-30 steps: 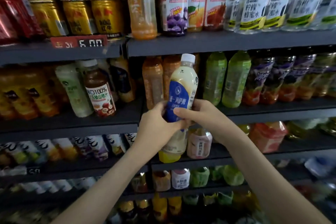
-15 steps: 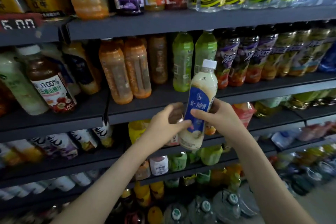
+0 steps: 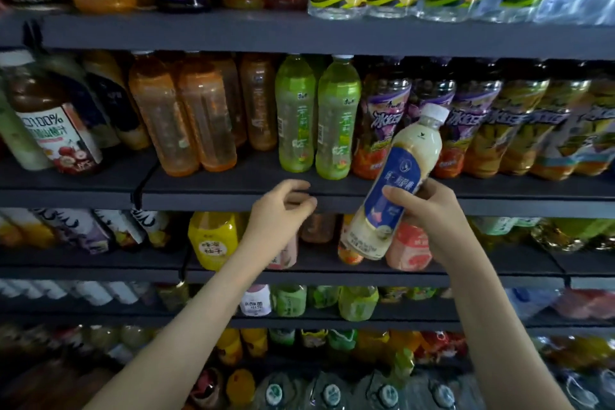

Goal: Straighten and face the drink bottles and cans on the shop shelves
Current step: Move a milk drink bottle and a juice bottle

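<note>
Right hand (image 3: pixel 429 210): grip clamped round the cream plastic bottle with blue label and white cap (image 3: pixel 404 170), held in the air in front of the dark grey shelf (image 3: pixel 216 200), on no shelf. Long axis tilted: cap up-right of the grip, base down-left. Left hand (image 3: pixel 279 213) near, fingers loosely curled, holding nothing. Judgement: the bottle needs righting before it is set down.

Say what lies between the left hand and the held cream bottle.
Head view: only the dark shelf edge shows between left hand and cream bottle; they are apart.
</note>
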Demonstrator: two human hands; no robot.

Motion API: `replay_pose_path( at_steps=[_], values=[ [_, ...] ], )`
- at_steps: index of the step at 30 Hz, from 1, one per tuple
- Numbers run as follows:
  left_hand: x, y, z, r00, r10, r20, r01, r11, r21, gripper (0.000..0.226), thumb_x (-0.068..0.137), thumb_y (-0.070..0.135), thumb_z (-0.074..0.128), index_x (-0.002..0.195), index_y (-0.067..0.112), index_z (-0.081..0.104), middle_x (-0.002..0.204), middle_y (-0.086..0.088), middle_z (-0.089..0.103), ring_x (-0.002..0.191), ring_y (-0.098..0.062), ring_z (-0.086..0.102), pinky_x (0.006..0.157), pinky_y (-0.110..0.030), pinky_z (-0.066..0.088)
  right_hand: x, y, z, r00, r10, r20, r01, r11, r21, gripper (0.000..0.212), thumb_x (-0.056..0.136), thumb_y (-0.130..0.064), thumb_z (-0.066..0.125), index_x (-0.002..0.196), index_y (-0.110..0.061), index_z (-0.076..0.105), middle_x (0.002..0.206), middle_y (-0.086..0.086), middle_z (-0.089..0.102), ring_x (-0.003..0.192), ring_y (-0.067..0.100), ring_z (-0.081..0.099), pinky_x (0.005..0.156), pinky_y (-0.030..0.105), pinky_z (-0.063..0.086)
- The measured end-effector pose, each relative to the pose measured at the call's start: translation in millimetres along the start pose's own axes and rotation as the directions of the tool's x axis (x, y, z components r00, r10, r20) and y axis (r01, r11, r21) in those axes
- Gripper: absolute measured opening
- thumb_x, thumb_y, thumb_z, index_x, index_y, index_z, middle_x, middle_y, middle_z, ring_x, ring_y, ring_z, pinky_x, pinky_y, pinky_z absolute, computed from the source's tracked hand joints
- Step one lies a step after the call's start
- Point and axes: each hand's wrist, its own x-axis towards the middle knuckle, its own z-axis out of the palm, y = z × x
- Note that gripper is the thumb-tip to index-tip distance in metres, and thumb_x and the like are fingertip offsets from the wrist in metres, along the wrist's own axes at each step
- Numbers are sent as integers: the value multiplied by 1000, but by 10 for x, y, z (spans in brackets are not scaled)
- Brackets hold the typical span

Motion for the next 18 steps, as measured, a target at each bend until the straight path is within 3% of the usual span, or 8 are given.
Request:
replay_pose_path(
  at_steps=[4,7,11,15,18],
  values=[
    [69,117,128,968,61,-245,-27,990,140,42,86,36,66,123,22,53,105,9,63,91,-7,60,81,-27,50,63,-23,-128,999,-42,5,41,998,37,25,79,-13,74,101,-17,63,95,0,73,84,14,72,66,25,54],
    [289,280,315,913,155,-378,-107,984,144,70,79,47,70,135,14,41,127,-1,54,112,-15,54,90,-27,47,92,-23,-115,996,-84,-31,85,995,47,24,78,-10,75,96,-20,62,92,-3,72,82,10,71,65,25,56],
    [638,591,629,878,231,-418,-132,958,253,75,80,43,70,135,3,37,134,-13,44,126,-28,42,99,-35,40,123,-36,-80,988,-134,-75,135,991,10,24,78,-11,77,94,-21,63,91,-5,72,83,10,71,61,24,56],
    [819,611,734,869,226,-441,-73,939,337,73,85,36,67,138,0,31,139,-16,41,130,-31,37,106,-37,31,144,-47,-102,983,-153,-100,152,988,-19,27,74,-14,80,95,-20,64,94,-2,73,88,15,71,70,35,59],
    [834,579,741,861,251,-443,-114,943,312,70,86,31,67,139,0,31,137,-16,41,128,-29,40,104,-32,31,142,-34,-113,978,-175,-113,174,985,-22,31,73,-17,81,99,-19,64,99,-1,73,92,16,71,79,41,59]
  ],
)
